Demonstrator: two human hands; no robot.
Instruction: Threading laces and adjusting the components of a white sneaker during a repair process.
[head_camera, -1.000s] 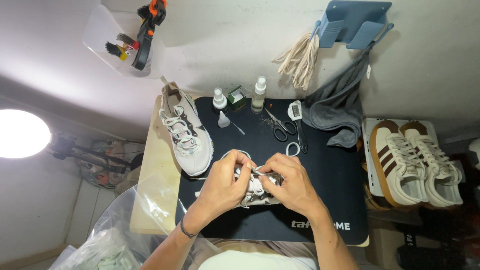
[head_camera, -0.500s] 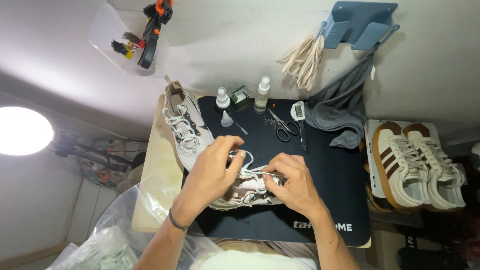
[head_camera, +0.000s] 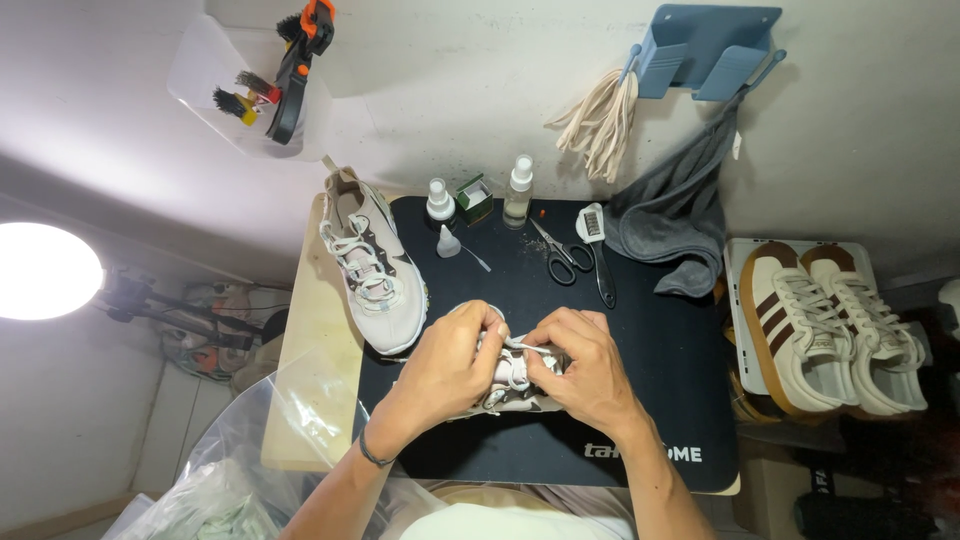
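Black mat (head_camera: 660, 330) on a small wooden table (head_camera: 310, 380) against a white wall (lamp (head_camera: 45, 270) glowing at left). Small green box (head_camera: 475, 197) between two white bottles at the mat's far edge. Left hand (head_camera: 445, 370) and right hand (head_camera: 585, 372) pinch the laces of a pale sneaker (head_camera: 510, 385) at mat centre.

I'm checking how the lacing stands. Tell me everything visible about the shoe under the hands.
The shoe is a pale grey-white sneaker with white laces, lying on the black mat and mostly hidden. The left hand covers one end; the right hand grips the other. Fingers pinch a lace loop over its middle. A matching sneaker lies apart, to its upper left.
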